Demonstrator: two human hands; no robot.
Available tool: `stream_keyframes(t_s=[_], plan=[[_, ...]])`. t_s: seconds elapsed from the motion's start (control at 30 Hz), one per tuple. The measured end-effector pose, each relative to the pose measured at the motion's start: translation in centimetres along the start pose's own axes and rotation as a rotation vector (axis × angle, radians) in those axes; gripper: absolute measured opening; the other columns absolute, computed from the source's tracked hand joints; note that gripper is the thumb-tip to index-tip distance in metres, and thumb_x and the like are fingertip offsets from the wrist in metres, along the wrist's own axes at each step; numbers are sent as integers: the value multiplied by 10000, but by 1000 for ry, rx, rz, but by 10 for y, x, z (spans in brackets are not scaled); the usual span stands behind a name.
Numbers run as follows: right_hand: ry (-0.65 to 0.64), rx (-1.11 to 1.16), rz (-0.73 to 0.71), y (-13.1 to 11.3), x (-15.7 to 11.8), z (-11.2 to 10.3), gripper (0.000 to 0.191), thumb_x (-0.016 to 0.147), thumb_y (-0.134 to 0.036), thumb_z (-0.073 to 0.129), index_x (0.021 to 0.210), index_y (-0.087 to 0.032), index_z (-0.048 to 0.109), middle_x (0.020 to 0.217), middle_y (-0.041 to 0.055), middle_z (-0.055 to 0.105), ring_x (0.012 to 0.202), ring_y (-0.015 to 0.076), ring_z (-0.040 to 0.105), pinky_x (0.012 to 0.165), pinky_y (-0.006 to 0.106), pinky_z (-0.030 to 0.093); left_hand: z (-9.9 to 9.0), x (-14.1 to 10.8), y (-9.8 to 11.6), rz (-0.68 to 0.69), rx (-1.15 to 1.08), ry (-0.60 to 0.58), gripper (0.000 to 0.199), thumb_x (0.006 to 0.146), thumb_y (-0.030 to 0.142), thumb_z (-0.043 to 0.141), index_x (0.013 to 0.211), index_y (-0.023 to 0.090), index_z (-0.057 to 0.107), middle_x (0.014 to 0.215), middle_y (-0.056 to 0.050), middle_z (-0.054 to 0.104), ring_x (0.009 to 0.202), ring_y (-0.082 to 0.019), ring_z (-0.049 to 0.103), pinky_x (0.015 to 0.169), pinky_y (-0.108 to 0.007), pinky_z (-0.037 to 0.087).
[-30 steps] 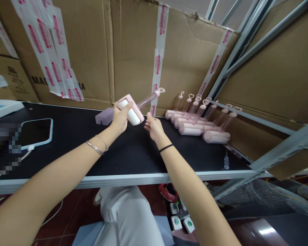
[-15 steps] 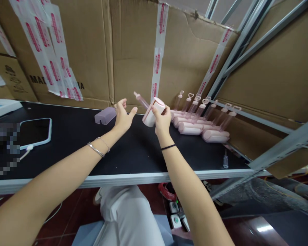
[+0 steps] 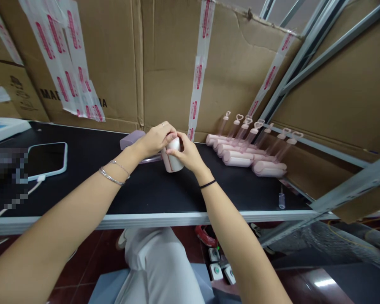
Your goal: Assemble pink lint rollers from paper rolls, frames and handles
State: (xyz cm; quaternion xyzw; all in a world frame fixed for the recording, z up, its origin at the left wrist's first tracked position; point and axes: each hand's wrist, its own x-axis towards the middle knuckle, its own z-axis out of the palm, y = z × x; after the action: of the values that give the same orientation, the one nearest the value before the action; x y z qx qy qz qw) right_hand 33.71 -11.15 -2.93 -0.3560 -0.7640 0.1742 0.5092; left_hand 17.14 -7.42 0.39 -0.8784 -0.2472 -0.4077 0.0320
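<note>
Both my hands are closed around a pale pink-and-white cylinder (image 3: 172, 162) at the middle of the black table. It stands nearly upright, and its clear pinkish tube (image 3: 152, 159) points left, partly hidden under my left wrist. My left hand (image 3: 158, 137) covers the upper left of the cylinder, fingers bent over its top. My right hand (image 3: 190, 152) grips the upper right side, thumb across the front. A translucent purple block (image 3: 131, 139) lies just behind my left forearm. On the right lie several matching cylinders (image 3: 238, 158), their tubes tipped with heart-shaped loops pointing up.
A small screwdriver (image 3: 281, 199) lies near the table's right front edge. At left are a phone (image 3: 47, 159) with a white cable and a white device (image 3: 6, 130). Taped cardboard (image 3: 167, 63) walls the back; a metal frame (image 3: 342, 185) borders the right.
My left hand, open and apart before, now clasps the cylinder. The cylinder has moved left and down and turned upright, and its tube swung from pointing up-left to lying low at left.
</note>
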Motion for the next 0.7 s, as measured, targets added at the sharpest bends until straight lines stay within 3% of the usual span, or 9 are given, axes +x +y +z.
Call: stream_keyframes(t_s=[0.1, 0.2, 0.37, 0.53, 0.7], plan=[[-63, -67, 55, 0, -2, 8, 633, 651, -448, 752, 1172, -160, 534, 1097, 98, 660, 987, 247, 612, 877, 349, 459, -1, 0, 2, -2, 47, -10, 339, 921, 403, 305, 814, 174, 531, 837, -74, 574, 789, -182, 556, 775, -316, 457], [-123, -52, 21, 1, -3, 11, 509, 681, -415, 728, 1104, -178, 575, 1029, 67, 677, 933, 232, 623, 865, 345, 464, -2, -1, 7, 13, 84, -30, 232, 869, 344, 361, 764, 189, 498, 775, -54, 552, 739, -178, 537, 756, -315, 453], [-193, -51, -82, 5, -1, 4, 403, 678, -334, 724, 1044, -197, 627, 1048, 45, 682, 957, 221, 620, 911, 345, 448, -2, -4, 10, 65, 105, -70, 234, 833, 371, 363, 673, 211, 423, 671, -33, 508, 624, -164, 486, 655, -307, 424], [-234, -34, -52, 8, 1, -3, 497, 647, -305, 740, 1112, -207, 594, 1042, 28, 678, 949, 219, 614, 903, 352, 445, -2, -5, 9, 13, 76, -57, 208, 790, 370, 388, 652, 215, 389, 602, -6, 486, 562, -146, 459, 604, -290, 395], [-224, -32, -52, 14, 4, -5, 432, 642, -287, 736, 1037, -197, 585, 997, 20, 648, 912, 200, 580, 889, 340, 446, 6, -4, 7, -12, 80, -30, 183, 803, 368, 372, 710, 213, 404, 647, -19, 530, 586, -147, 486, 607, -280, 399]])
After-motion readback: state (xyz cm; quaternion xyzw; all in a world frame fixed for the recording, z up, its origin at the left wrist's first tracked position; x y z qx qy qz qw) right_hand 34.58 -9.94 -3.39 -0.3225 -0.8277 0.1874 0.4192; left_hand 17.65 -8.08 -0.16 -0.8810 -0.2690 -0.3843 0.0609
